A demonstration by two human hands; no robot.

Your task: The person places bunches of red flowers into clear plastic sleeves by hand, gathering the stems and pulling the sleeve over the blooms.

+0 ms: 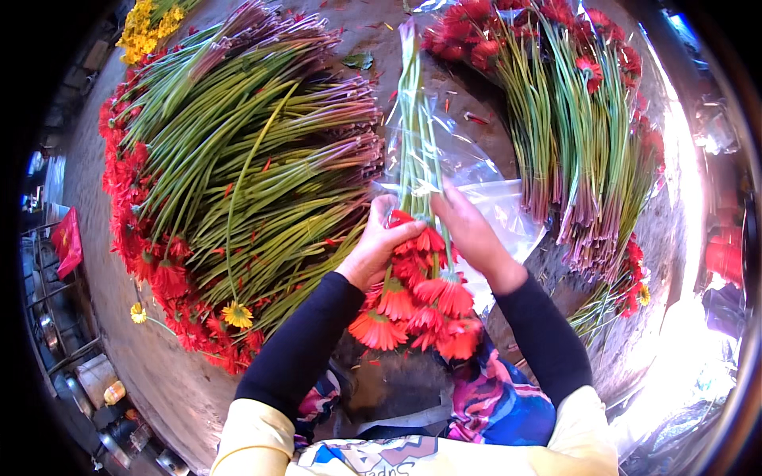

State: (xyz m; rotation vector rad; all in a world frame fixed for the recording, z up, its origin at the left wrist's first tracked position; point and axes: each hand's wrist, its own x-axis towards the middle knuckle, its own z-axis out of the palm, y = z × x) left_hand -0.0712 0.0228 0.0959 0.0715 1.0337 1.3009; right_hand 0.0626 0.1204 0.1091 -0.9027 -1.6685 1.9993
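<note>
A bunch of red gerberas [444,297] lies in front of me, its flower heads toward my body and its green stems pointing away. My left hand [382,244] is closed around the bunch just behind the heads, thumb across the top. On the other side, my right hand [475,236] grips the stems near the heads, its fingertips partly hidden behind them. Beneath the bunch, a clear plastic sheet [502,208] spreads out to the right.
To the left is a large pile of red gerberas [270,159], stems inward, with a yellow gerbera [236,315] among them. Tied bunches of gerberas [567,135] lie at the right. Yellow flowers [147,32] sit at the far left, and a leaf [359,60] lies beyond the pile.
</note>
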